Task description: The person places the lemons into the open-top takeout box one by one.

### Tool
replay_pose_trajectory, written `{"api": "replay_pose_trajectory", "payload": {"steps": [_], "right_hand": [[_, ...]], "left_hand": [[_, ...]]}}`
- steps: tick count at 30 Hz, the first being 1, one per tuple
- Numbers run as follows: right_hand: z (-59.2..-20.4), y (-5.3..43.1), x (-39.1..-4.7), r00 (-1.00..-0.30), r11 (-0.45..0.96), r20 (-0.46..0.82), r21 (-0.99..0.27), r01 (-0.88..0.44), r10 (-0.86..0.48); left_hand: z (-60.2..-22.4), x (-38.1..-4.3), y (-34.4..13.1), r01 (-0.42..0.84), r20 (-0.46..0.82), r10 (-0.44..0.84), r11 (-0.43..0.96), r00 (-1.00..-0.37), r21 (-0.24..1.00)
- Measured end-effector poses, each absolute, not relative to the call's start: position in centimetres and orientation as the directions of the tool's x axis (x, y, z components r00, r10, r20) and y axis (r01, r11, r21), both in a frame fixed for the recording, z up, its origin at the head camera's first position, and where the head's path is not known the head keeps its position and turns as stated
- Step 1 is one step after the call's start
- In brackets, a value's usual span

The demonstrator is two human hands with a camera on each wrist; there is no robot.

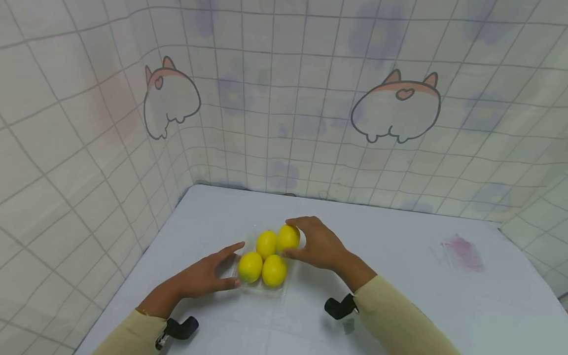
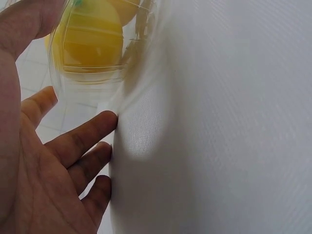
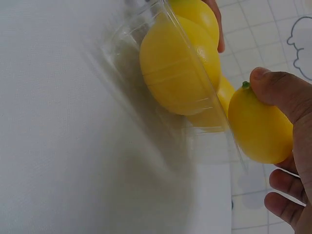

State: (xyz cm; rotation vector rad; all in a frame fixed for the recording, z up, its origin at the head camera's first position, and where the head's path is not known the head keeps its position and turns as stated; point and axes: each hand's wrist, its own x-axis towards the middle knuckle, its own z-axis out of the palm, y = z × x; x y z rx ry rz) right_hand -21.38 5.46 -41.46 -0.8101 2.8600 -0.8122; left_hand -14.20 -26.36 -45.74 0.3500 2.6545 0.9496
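Observation:
Several yellow lemons sit in a clear plastic tray (image 1: 262,292) on the white table. My right hand (image 1: 321,244) pinches one lemon (image 3: 261,124) between thumb and fingers; in the right wrist view it is at the tray's upper rim, outside the wall, its green stem end by my thumb. Seen from the head, this lemon lies at the tray's far right. My left hand (image 1: 201,276) is at the tray's left side, with fingers spread and thumb close to the wall. Through the clear wall in the left wrist view a lemon (image 2: 92,36) shows; whether my thumb touches the tray I cannot tell.
A white cloth (image 1: 399,276) covers the table, with a pinkish stain (image 1: 463,252) at the right. Behind and to the left hangs a gridded curtain (image 1: 288,98) with cartoon animals. Black wrist mounts (image 1: 339,306) project from under both sleeves.

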Motion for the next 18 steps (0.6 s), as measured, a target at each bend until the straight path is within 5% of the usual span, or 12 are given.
{"api": "replay_pose_trajectory", "payload": {"steps": [18], "right_hand": [[-41.90,4.73,-21.13,-0.828,0.723,0.111,-0.434,-0.538,-0.550]], "left_hand": [[-45.93,-14.20,-26.51,0.145,-0.183,0.339,0.746,-0.923,0.651]]}}
